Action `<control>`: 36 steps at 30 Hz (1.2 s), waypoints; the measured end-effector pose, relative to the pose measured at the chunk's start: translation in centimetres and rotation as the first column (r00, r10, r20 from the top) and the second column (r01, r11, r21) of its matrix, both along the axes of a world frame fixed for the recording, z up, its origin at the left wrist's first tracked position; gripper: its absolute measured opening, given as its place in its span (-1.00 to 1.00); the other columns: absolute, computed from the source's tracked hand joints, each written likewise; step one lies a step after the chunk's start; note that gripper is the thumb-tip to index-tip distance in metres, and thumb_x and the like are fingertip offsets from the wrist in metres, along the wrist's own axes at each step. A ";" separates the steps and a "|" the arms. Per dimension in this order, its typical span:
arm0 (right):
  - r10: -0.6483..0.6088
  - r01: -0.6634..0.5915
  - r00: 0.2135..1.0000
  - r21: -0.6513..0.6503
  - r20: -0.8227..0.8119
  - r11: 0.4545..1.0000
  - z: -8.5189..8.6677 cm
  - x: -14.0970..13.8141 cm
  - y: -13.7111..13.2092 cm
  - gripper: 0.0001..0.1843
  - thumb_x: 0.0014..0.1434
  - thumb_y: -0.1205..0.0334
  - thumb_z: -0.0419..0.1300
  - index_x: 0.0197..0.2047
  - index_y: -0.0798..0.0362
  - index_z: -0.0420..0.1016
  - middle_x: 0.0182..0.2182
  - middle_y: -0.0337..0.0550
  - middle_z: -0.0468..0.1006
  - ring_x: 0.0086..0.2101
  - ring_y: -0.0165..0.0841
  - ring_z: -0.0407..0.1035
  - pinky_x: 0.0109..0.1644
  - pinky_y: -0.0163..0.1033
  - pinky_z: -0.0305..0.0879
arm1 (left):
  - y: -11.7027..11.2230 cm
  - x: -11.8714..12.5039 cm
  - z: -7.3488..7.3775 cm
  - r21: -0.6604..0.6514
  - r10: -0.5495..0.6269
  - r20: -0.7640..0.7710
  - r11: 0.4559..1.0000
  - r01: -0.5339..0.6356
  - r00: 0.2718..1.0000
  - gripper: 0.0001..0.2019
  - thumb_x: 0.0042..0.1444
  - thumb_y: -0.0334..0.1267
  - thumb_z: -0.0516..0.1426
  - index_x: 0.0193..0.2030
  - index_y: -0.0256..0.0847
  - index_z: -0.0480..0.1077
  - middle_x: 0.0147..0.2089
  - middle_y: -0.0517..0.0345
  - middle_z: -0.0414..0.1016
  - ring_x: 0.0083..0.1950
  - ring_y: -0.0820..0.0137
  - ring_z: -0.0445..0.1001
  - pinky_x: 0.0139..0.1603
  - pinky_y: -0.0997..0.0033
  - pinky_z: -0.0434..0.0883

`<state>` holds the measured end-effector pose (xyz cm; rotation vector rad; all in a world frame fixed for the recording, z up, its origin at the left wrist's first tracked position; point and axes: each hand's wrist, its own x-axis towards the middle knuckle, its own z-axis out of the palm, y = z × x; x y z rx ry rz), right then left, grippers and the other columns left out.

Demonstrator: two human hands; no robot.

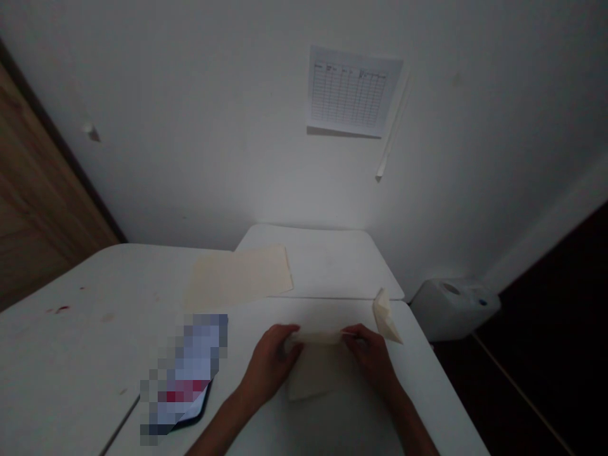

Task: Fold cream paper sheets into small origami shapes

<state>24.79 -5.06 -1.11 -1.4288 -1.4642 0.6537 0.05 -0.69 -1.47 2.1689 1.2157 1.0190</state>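
Observation:
A cream sheet of paper (313,373) lies low on the white table in front of me, its far edge raised in a narrow band. My left hand (279,351) pinches the left end of that band between thumb and fingers. At the right end, my right hand (368,354) grips the same edge with its fingers closed. Just beyond my right hand rests a folded paper shape (386,316), pointed at its ends. To the left of my left hand is a phone (190,373), its screen blurred out by large pixels.
More cream paper (240,273) lies flat at the back of the white table (114,285). A printed chart (354,92) hangs on the wall. Beyond the table's right edge stands a white plastic container (451,310). A wooden panel (42,171) is at far left.

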 end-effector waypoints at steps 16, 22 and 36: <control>-0.035 0.016 0.969 -0.076 -0.246 0.997 -0.4 -1.4 -0.1 -0.54 0.13 -0.09 0.22 -0.07 0.10 0.49 -0.26 -0.03 0.60 -0.28 -0.21 0.49 -0.18 -0.16 0.42 | 0.4 -0.4 0.2 -0.373 0.131 0.376 0.928 0.020 0.917 -0.69 0.05 -0.03 0.21 -0.22 -0.23 0.55 -0.34 0.09 0.62 -0.34 0.30 0.54 -0.34 0.44 0.42; -0.030 0.010 0.969 -0.080 -0.244 0.997 0.2 -1.5 -0.4 -0.62 0.12 -0.10 0.24 -0.30 0.09 0.52 -0.39 -0.10 0.60 -0.34 -0.23 0.48 -0.28 -0.23 0.39 | 0.3 -0.4 -0.1 -0.384 0.128 0.438 0.922 0.057 0.890 -0.62 0.09 -0.04 0.22 -0.04 -0.24 0.44 -0.41 0.17 0.56 -0.39 0.38 0.50 -0.36 0.47 0.39; 0.083 -0.102 0.987 -0.139 -0.141 0.985 -0.1 0.2 -0.4 -0.59 0.09 0.03 0.27 -0.05 0.07 0.45 -0.49 -0.23 0.54 -0.49 -0.37 0.38 -0.41 -0.32 0.26 | 0.1 -0.5 1.1 -0.324 0.111 0.475 0.944 0.057 0.873 -0.56 0.11 -0.05 0.20 0.07 -0.21 0.36 -0.46 0.30 0.31 -0.45 0.49 0.34 -0.43 0.55 0.28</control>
